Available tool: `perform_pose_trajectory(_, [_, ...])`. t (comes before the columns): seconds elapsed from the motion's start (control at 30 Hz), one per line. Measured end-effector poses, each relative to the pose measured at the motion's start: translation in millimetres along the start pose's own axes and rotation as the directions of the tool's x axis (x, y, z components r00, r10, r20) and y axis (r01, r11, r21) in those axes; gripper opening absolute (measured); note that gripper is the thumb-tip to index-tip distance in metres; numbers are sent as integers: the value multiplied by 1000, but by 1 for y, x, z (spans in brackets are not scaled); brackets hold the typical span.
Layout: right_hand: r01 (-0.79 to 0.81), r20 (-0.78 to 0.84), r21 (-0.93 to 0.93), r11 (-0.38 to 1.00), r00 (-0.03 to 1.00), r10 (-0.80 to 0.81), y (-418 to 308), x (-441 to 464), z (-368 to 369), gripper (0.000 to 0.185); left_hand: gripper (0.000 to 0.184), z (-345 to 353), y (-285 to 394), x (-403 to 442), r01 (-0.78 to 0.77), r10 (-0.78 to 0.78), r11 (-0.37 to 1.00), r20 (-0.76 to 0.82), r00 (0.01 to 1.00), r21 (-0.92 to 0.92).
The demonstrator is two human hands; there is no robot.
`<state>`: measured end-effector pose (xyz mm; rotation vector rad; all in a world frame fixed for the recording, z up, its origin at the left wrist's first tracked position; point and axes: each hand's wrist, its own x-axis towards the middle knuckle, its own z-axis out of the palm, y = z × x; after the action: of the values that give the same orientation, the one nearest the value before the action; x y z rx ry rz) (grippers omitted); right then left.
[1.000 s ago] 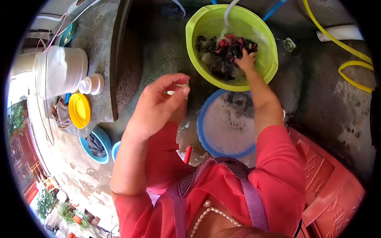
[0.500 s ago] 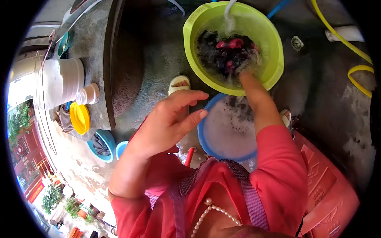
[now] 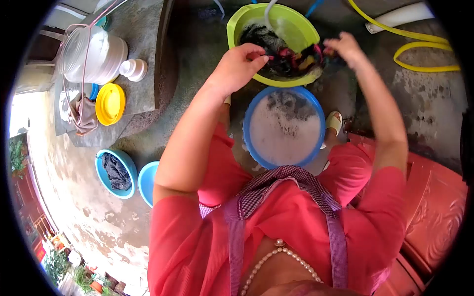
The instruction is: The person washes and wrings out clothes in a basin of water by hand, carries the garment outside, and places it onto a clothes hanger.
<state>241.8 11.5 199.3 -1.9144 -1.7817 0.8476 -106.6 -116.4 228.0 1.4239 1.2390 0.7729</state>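
1. Stretching between both hands, a dark cloth with red patches (image 3: 290, 58) spans the near part of the yellow-green basin (image 3: 232, 37), its right end reaching past the rim.
2. The left hand (image 3: 240, 66) is at the basin's left near side, thumb and forefinger clamped on the cloth's left end.
3. The right hand (image 3: 344, 48) is just beyond the basin's right rim; blurred, its fingers look closed on the cloth's other end.
4. A white hose (image 3: 268, 18) comes in from the far side over the basin, where the water is foamy.
5. Nearer the person, a blue tub (image 3: 320, 113) holds greyish, sudsy water with dark specks.
6. To the left, a light-blue basin (image 3: 128, 190) holds dark fabric (image 3: 114, 170); farther off, a yellow lid (image 3: 109, 103) lies beside a white bucket (image 3: 94, 56).
7. On the far right, a yellow hose (image 3: 428, 68) loops across the wet floor.
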Motion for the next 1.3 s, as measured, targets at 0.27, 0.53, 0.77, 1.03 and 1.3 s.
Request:
perform_pose_trajectory(0.27, [575, -495, 301, 761, 776, -390, -269, -79, -139, 18, 30, -8, -12, -2, -54, 50, 997, -83, 995, -59])
perform_pose_trajectory(0.53, [752, -638, 477, 454, 652, -409, -291, -70, -110, 21, 28, -21, -6, -1, -3, -11, 984, -81, 997, -177])
perform_pose_trajectory(0.77, [251, -67, 232, 940, 968, -242, -71, 45, 68, 40, 27, -34, 0, -6, 65, -100, 960, -119, 988, -271])
perform_pose_trajectory(1.03, [379, 579, -497, 781, 815, -26, 53, 40, 266, 62, 24, -26, 6, -5, 162, -178, 966, -63, 982, -202])
perform_pose_trajectory(1.3, [39, 260, -463, 885, 961, 93, 200, 150, 274, 60, 28, -15, 14, 5, 199, -201, 973, -5, 980, -113])
